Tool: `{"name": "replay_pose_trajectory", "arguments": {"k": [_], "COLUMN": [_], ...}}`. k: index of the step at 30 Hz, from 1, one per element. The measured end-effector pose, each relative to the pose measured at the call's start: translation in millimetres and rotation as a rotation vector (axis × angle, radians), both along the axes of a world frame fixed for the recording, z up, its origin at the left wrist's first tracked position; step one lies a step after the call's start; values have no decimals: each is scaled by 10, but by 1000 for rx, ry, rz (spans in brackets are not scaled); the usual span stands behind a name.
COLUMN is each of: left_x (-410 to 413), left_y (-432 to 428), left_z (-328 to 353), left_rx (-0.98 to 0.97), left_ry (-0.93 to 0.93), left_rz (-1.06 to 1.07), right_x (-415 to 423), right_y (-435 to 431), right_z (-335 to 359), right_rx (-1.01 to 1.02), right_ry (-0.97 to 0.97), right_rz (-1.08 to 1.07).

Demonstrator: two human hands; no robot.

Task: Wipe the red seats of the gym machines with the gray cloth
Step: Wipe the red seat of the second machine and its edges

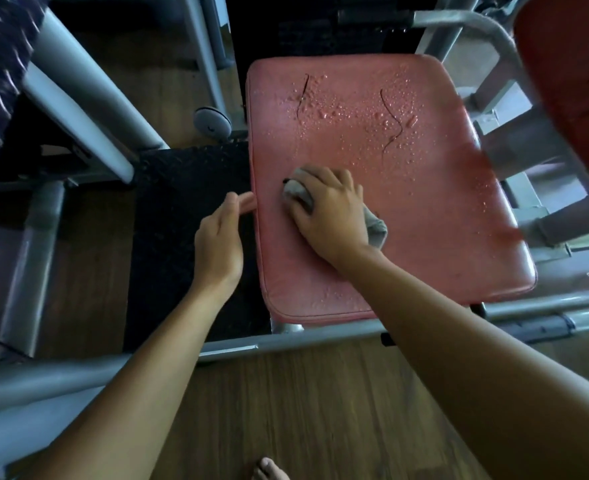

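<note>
A worn red seat (417,202) fills the middle of the view, with water droplets and two cracks across its far half. My right hand (327,209) presses a bunched gray cloth (376,226) onto the seat's left middle part, fingers curled over it; cloth shows at the fingertips and by the wrist. My left hand (220,240) is beside the seat's left edge, its straight fingers touching the rim.
Grey metal frame tubes (286,341) run below and beside the seat. A black textured footplate (189,237) lies to the left. Another red pad (570,81) hangs at upper right. Wooden floor and bare toes (269,469) are at the bottom.
</note>
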State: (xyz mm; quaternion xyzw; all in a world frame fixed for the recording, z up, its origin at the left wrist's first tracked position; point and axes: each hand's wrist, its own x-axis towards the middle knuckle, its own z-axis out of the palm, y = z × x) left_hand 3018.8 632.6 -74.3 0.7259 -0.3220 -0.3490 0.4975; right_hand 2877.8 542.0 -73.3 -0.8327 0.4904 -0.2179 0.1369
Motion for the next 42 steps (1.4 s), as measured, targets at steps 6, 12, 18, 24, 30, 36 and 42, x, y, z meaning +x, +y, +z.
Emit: {"name": "replay_pose_trajectory", "arguments": {"k": [6, 12, 18, 24, 30, 36, 42], "left_x": [-58, -257, -702, -714, -673, -648, -794], "left_y": [8, -76, -131, -117, -126, -112, -127], "left_z": [10, 80, -70, -206, -266, -273, -162], "left_rx": [6, 147, 177, 78, -16, -33, 139], "left_ry": [-37, -452, -550, -669, -649, -672, -934], "left_rz": [-30, -98, 37, 81, 90, 47, 24], "right_x": [-422, -935, -1165, -1279, -1016, -1870, -2834], "right_y": [643, 40, -146, 267, 175, -94, -630], "right_z": [-11, 17, -27, 77, 120, -2, -6], "right_rx": [-125, -109, 66, 82, -16, 22, 122], "right_ry": [41, 197, 11, 62, 174, 114, -41], "right_rz": [657, 704, -9, 758, 1040, 674, -201]}}
